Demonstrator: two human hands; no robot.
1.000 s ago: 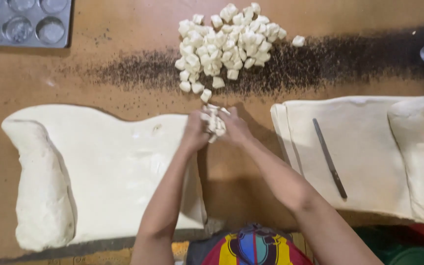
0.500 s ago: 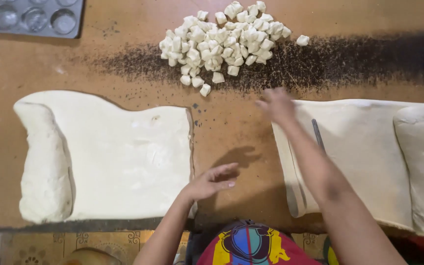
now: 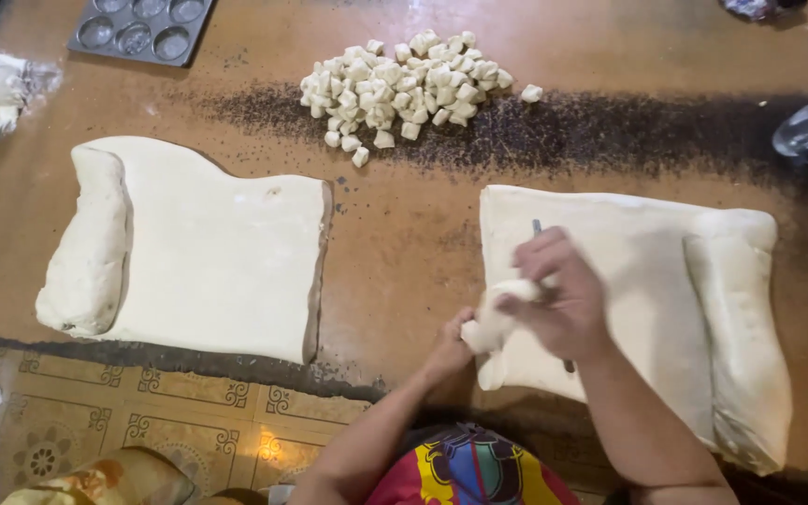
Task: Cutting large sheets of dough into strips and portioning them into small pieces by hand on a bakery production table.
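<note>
1. Your right hand (image 3: 558, 295) pinches the upper end of a dough strip (image 3: 496, 318), fingers curled together around it.
2. Your left hand (image 3: 448, 348) grips the strip's lower end; its fingers are hidden behind the dough.
3. The strip lifts off the near-left edge of the right dough sheet (image 3: 642, 290).
4. Your right hand hides most of a knife (image 3: 536, 227).
5. At 11 o'clock sits the pile of dough cubes (image 3: 404, 84); at 9 o'clock, the left dough sheet (image 3: 217, 248).
</note>
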